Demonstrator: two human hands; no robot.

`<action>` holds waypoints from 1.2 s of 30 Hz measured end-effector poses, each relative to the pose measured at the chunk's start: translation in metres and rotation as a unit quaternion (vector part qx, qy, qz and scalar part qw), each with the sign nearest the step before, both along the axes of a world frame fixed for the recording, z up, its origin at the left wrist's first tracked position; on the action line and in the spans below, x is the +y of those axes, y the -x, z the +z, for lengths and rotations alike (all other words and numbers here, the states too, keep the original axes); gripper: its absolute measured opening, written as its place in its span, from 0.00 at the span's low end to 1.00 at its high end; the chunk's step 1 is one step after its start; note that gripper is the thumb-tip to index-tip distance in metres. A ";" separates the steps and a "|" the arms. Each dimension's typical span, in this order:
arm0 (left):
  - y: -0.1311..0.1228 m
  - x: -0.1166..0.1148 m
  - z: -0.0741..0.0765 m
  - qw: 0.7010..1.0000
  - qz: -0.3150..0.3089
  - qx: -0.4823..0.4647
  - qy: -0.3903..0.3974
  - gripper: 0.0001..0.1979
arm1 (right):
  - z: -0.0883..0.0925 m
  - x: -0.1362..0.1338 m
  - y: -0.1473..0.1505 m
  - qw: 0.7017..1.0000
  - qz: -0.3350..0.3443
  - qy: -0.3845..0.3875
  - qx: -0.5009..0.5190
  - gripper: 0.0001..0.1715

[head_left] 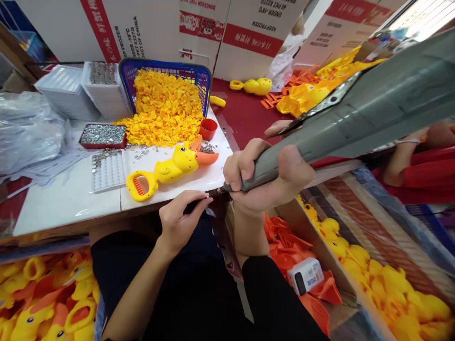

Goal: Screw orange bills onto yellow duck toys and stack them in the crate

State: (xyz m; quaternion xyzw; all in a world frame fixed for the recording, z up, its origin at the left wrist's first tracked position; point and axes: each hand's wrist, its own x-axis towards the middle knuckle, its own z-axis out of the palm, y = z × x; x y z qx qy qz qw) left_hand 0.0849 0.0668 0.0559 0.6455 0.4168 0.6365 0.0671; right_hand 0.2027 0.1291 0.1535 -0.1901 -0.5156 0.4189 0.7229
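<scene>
My right hand [261, 184] is wrapped round a grey electric screwdriver [355, 111], whose tip points left and down toward my other hand. Thumb and forefinger of my left hand [179, 220] pinch a small shiny screw [207, 196], a short way left of the driver's tip. Just beyond, on the white tabletop [67, 201], lies a yellow duck-headed toy [176, 166] with an orange beak and a loop handle. Loose screws [206, 148] are heaped by the beak, partly hidden behind it.
A blue basket [126, 78] spills yellow plastic pieces [167, 104]. Near it are a red tray of metal parts [103, 135], a red cup [208, 129] and white trays [108, 173]. Boxes of toy parts [287, 246] flank my lap. Another person's red-sleeved arm [408, 166] is at right.
</scene>
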 end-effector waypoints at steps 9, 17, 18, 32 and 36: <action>-0.001 0.000 0.003 1.000 0.003 0.012 0.006 0.06 | -0.003 0.001 0.000 1.000 -0.010 0.005 0.004 0.21; -0.002 -0.001 0.003 1.000 0.013 0.013 0.004 0.06 | -0.007 0.000 0.002 0.999 -0.030 0.027 -0.017 0.25; -0.002 -0.001 0.002 1.000 0.013 0.007 0.005 0.06 | -0.007 0.000 0.002 0.999 -0.024 0.024 -0.013 0.25; -0.006 0.002 0.006 0.998 0.034 0.056 -0.011 0.10 | -0.008 0.001 0.003 0.998 -0.064 0.014 -0.007 0.24; -0.004 -0.001 0.015 0.985 0.048 0.164 -0.020 0.19 | -0.008 0.001 0.005 0.996 -0.084 0.016 -0.027 0.25</action>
